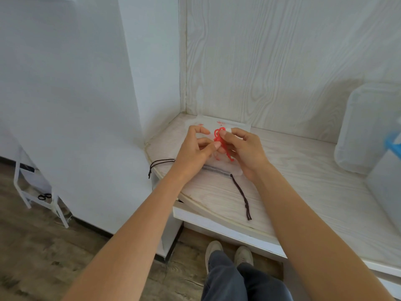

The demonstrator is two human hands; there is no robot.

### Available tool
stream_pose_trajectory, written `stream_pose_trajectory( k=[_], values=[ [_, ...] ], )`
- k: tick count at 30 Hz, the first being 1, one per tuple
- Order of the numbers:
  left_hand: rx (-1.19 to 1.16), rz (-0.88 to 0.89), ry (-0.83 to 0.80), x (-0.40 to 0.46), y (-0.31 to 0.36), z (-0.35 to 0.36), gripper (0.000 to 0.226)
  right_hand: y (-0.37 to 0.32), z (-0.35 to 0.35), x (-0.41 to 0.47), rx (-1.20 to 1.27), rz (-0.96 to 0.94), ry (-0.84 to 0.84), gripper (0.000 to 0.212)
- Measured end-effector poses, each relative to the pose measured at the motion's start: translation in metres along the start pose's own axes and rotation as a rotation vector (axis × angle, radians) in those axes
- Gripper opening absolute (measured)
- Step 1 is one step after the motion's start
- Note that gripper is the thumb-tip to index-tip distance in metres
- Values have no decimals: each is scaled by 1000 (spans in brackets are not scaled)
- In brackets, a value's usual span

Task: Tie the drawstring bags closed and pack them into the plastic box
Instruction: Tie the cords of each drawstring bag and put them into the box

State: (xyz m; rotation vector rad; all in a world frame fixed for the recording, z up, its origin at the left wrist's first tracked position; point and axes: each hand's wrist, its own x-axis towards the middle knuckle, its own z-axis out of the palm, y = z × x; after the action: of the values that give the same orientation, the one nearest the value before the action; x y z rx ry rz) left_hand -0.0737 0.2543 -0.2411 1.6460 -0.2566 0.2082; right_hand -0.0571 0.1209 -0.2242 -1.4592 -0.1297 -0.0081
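A pale translucent drawstring bag [236,125] with red markings lies on the wooden shelf [303,181] near the back corner. Both hands work its red drawstring [218,135] above the bag. My left hand [195,148] pinches the cord between thumb and forefinger. My right hand [243,148] pinches the looped cord from the other side. Under them lies a second pale bag [217,169] with a grey hem; its dark brown drawstring [242,195] trails toward the shelf's front edge, and another end [159,164] hangs off the left edge. The clear plastic box [366,127] stands at the right.
The shelf sits in a corner with wood-grain walls behind and to the left. Part of a blue piece [392,144] shows by the box at the right edge. A white metal rack [36,192] stands on the floor at the left. My feet are below the shelf.
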Motion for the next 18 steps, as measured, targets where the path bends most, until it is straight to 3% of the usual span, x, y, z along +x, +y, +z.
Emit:
stream_pose_trajectory(
  k=[7, 13, 18],
  values=[
    [-39, 20, -47, 1, 0, -4, 3, -4, -4, 1, 86, 26, -1, 10],
    [-74, 14, -47, 1, -1, -5, 15, -4, -6, 1, 87, 54, 12, 9],
    [-250, -79, -49, 0, 1, -4, 22, -3, -7, 2, 140, 68, 29, 7]
  ],
)
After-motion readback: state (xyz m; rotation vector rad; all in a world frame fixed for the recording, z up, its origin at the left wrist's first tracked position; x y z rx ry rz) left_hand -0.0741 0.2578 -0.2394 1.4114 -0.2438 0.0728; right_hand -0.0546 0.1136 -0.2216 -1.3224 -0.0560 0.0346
